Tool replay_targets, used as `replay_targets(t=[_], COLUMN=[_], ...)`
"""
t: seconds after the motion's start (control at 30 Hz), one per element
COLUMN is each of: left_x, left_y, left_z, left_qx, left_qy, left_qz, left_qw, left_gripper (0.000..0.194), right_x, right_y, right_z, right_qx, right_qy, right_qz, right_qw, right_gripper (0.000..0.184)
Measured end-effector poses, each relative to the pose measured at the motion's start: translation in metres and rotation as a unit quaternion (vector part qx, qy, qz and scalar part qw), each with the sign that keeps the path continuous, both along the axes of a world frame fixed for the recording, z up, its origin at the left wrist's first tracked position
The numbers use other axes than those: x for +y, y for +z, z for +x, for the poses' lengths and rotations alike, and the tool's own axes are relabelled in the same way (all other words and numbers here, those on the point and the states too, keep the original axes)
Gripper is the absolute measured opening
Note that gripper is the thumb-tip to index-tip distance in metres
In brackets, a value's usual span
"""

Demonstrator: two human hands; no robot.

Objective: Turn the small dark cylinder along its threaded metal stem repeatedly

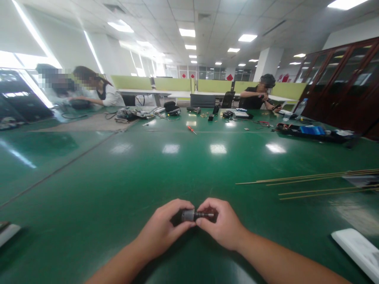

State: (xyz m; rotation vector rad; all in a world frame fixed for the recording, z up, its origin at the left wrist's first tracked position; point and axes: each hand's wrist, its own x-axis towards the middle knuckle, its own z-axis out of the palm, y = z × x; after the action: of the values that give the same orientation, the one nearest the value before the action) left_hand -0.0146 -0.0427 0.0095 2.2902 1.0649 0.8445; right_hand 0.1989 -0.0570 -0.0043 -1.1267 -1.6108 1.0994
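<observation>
Both my hands meet low in the middle of the view, just above the green table (124,177). Between them is a small grey and black cylindrical part (194,215), lying sideways. My left hand (164,228) pinches its thicker grey end. My right hand (220,225) grips the thinner dark end. Fingers of both hands curl round it, hiding most of the part.
Several thin brass rods (310,178) lie to the right. A white flat object (357,248) sits at the near right, a grey one (7,232) at the near left. Tools, a red screwdriver (191,129) and a blue case (312,130) lie far off. Three people sit at the far side.
</observation>
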Motion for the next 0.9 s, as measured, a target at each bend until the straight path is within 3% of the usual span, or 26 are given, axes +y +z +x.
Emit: replay_targets(t=[0.5, 0.9], left_x=[0.0000, -0.0027], left_y=[-0.0076, -0.0031], left_z=[-0.0038, -0.0019], left_qx=[0.006, -0.015], left_qy=[0.004, 0.008], left_qz=[-0.005, 0.044], left_qw=[1.000, 0.999], left_gripper=[0.026, 0.021], right_x=[0.0013, 0.0023], right_y=[-0.0001, -0.0009], right_z=[0.0014, 0.0028], right_qx=[0.000, 0.014], right_qy=[0.008, 0.015], right_qz=[-0.009, -0.021], right_qw=[1.000, 1.000], right_gripper=[0.009, 0.009])
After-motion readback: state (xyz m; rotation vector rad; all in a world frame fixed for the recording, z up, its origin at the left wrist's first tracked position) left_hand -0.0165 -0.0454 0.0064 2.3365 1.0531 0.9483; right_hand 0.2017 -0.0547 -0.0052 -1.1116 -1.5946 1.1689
